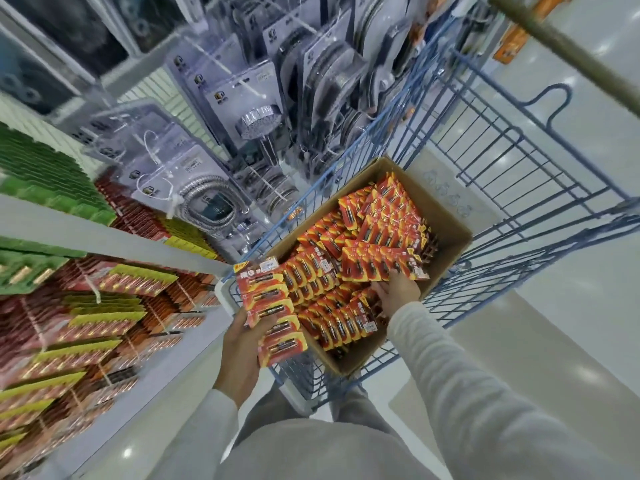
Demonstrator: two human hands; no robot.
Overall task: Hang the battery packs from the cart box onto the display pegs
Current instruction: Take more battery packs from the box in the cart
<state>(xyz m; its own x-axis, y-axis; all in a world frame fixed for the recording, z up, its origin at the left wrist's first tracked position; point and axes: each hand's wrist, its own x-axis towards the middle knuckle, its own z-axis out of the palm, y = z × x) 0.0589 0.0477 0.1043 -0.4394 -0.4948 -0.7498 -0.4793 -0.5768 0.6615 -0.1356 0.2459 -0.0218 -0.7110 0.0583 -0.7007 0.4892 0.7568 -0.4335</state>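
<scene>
Several red-and-yellow carded battery packs (272,306) fan out, gripped by the left hand (242,344), near-left of the brown cardboard box (450,237), where the right hand (398,289) grasps another row (377,266). Loosely fanned, they could slip and scatter over the blue wire cart (595,225).

Box (448,237) sits in the cart (502,161), battery packs (332,282) piled inside. The display (104,289) stands left of the cart (shower packs (242,109) hang farther back). Left hand (242,348) holds a stack (273,313) beside the box; right hand (398,289) grips battery packs inside it.
</scene>
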